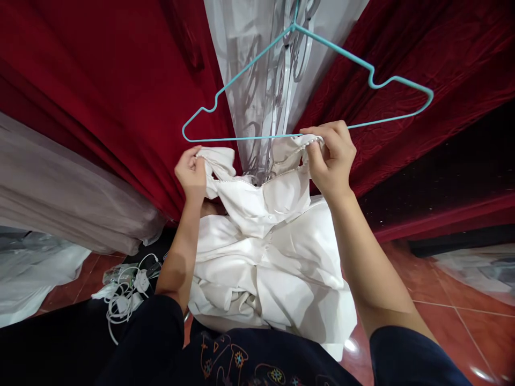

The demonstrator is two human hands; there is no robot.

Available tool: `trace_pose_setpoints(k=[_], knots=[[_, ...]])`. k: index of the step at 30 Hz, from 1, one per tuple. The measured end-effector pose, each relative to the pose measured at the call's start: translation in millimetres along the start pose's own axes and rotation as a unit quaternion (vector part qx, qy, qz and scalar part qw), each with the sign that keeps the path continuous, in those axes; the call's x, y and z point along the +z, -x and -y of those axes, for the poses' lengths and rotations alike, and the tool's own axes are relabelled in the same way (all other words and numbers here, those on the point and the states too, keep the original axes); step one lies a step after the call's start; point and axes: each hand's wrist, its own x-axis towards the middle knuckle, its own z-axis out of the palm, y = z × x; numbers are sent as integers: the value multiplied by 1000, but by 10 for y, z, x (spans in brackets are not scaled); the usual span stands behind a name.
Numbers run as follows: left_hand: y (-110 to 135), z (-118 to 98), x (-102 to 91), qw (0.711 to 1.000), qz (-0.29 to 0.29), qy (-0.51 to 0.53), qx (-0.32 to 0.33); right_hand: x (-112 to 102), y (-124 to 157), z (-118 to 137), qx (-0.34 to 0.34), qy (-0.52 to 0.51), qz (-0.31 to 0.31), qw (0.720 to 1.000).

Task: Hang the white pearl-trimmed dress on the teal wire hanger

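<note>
A white dress (277, 252) with a beaded neckline lies spread below my hands, its skirt bunched toward my body. Its left strap is pinched in my left hand (191, 171), fingers closed. My right hand (332, 155) grips the other beaded strap, thumb in front and fingers behind. Just above hangs a light-blue clothes hanger (257, 138); its bottom bar passes behind or against my right hand, and I cannot tell whether the hand also holds it. The left hand is apart from the hanger.
Dark red drapes (120, 80) hang on the left, with more red cloth (386, 64) on the right. A white metal stand (284, 86) rises behind the hanger. White cables and plugs (126, 295) lie at lower left. Reddish tiles (450, 305) cover the floor.
</note>
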Motion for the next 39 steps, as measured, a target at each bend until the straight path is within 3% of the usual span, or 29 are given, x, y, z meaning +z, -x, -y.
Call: trace_pose_setpoints(k=[4,7,12,19,22,26,27,30,32,36,39], knots=[[-682,82,-124,995,-53,-67,43,72,18,31,-6,-12,15,1000],[-1033,10,-268,990,-55,-95,89,103,23,58,-11,-15,6,1000],[-1225,-307,-326,982,-34,-108,148,93,-5,68,-14,-8,-4,1000],[-1386,-790,77,977,104,-120,141,170,37,73,-10,-21,-23,999],[-1262,-883,154,966,175,-71,175,162,46,77,-2,-9,-29,1000],[-728,-1119,192,942,40,46,331,120,5,62,-3,4,-20,1000],[-568,-1180,223,947,77,37,308,116,-7,57,-7,0,-21,1000],[-149,-1268,401,921,240,-16,307,138,-9,58,-15,-1,-31,999],[45,-1244,546,905,305,-56,291,172,36,71,-12,8,-41,999],[241,-1193,690,934,254,-54,246,205,158,51,-50,3,-64,997],[259,-1245,649,944,230,-25,234,74,107,-68,-92,53,-180,978]])
